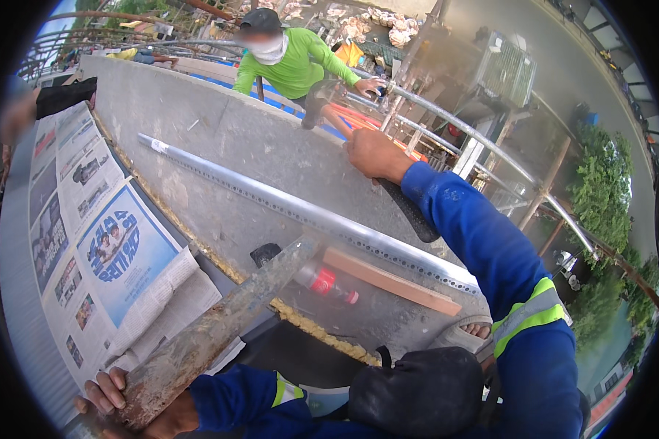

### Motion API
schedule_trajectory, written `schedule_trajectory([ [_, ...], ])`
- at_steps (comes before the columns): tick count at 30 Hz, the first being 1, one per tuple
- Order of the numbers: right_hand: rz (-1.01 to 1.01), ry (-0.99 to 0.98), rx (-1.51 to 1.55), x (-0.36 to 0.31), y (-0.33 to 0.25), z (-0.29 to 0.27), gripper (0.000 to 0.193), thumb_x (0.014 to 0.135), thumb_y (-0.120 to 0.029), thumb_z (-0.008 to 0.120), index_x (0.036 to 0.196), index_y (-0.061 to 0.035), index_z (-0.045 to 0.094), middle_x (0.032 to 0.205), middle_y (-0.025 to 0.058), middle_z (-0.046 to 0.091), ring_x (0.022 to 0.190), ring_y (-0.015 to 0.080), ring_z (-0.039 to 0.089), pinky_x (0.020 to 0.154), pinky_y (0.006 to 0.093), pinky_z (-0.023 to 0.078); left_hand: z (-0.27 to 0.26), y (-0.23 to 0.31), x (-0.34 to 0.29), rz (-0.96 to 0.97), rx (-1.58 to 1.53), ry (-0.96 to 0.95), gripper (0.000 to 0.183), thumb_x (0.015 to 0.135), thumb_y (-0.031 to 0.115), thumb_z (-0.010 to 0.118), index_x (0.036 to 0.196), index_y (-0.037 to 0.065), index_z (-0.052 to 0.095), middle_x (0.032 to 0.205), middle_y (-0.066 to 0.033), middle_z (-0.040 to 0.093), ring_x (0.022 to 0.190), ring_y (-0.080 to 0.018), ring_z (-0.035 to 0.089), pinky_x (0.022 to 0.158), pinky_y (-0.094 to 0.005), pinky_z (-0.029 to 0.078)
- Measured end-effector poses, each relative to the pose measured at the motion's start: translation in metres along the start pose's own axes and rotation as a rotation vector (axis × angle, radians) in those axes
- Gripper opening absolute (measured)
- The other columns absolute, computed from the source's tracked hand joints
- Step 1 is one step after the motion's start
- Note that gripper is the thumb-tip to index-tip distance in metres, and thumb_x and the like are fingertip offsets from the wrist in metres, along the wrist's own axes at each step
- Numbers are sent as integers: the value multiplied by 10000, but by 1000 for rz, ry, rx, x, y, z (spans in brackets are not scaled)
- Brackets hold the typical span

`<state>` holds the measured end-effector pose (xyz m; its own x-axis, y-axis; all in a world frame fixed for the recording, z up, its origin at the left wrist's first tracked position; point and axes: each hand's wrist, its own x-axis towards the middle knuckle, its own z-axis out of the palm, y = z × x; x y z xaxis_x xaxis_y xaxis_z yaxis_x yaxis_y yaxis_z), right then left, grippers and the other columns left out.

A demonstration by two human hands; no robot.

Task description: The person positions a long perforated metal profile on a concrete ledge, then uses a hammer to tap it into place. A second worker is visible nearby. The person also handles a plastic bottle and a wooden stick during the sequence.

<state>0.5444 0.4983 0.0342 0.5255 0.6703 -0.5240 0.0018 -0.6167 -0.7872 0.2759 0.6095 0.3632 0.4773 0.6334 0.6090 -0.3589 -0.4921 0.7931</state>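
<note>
My right hand (377, 154) is closed round a hammer, held above the grey concrete ledge (198, 139). The hammer's dark metal head (321, 104) points toward the far side, and its black grip (411, 212) hangs back below my fist. At the lower left, my left hand (106, 395) wraps round a rusty, mortar-stained metal pipe (190, 340). The pipe slants up to the right over the ledge's yellow foam edge. Between the two hands lies a long perforated silver metal strip (293, 208), touched by neither.
A plastic bottle with a red label (325, 282) lies beside a wooden batten (388, 281). Newspaper sheets (88, 212) cover the left surface. A person in green (293, 66) stands beyond the ledge. Scaffold tubes (483, 139) cross at right; a sandalled foot (470, 333) shows below.
</note>
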Motion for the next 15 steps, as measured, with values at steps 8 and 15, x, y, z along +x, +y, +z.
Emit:
schedule_trajectory([
  [8, -94, 36, -68, 0, 16, 1, 336, 911, -225, 521, 938, 102, 592, 835, 319, 634, 801, 452, 640, 750, 518, 486, -1, -1, -1, 10, -11, 1, 414, 851, 200, 589, 1163, -18, 426, 867, -80, 439, 828, -173, 471, 813, -339, 422],
  [15, 48, -28, 65, -13, 10, -6, 346, 924, -229, 518, 939, 111, 582, 862, 316, 640, 831, 456, 636, 789, 524, 474, -2, -1, -1, 12, -32, 6, 413, 849, 192, 588, 1160, -21, 419, 870, -82, 443, 826, -171, 471, 808, -332, 421],
])
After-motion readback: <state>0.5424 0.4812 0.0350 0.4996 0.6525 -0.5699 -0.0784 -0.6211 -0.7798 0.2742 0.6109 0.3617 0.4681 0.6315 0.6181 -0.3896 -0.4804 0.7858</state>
